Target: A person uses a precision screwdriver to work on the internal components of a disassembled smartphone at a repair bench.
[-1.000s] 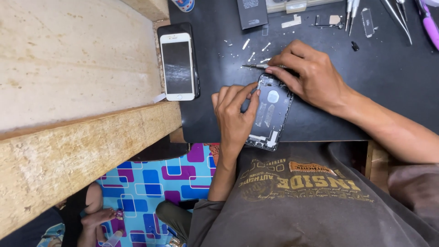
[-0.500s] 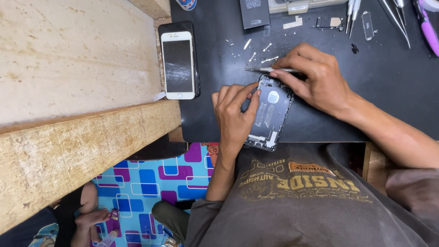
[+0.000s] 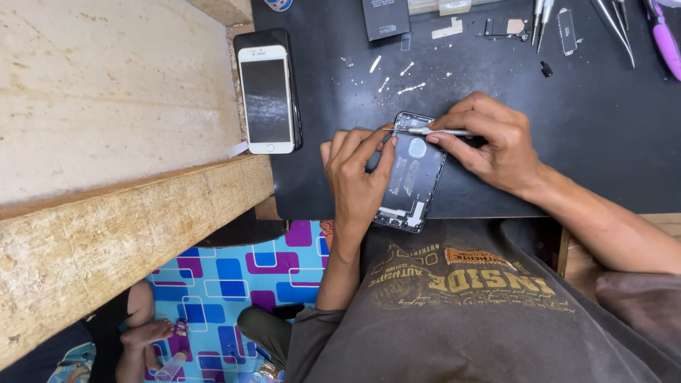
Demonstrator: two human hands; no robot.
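Black matting covers the worktop (image 3: 582, 156), and on it, near the front edge, an opened phone shell (image 3: 410, 174) is laid with its inside facing up and its lower end just over the edge. The shell is steadied by the left hand (image 3: 355, 181), whose fingers are curled against its left side, so that grip is closed on the shell. A thin metal screwdriver (image 3: 425, 131) is pinched between thumb and fingers of the right hand (image 3: 496, 145), that grip being clamped on the tool; the tool is held nearly level, with its tip over the shell's upper left corner. Whether the tip touches the shell cannot be told. Small screws (image 3: 410, 89) are scattered on the mat just beyond the shell. A white phone (image 3: 266, 99) is stacked face up on a black phone (image 3: 245, 44) at the mat's left edge, well apart from the hands. A dark battery (image 3: 385, 18) and tweezers (image 3: 613, 25) are seen at the far edge, with a purple tool (image 3: 665, 39) at the far right. A pale wooden board (image 3: 106, 99) is set to the left of the mat. Blue patterned flooring (image 3: 227, 276) shows below the worktop.
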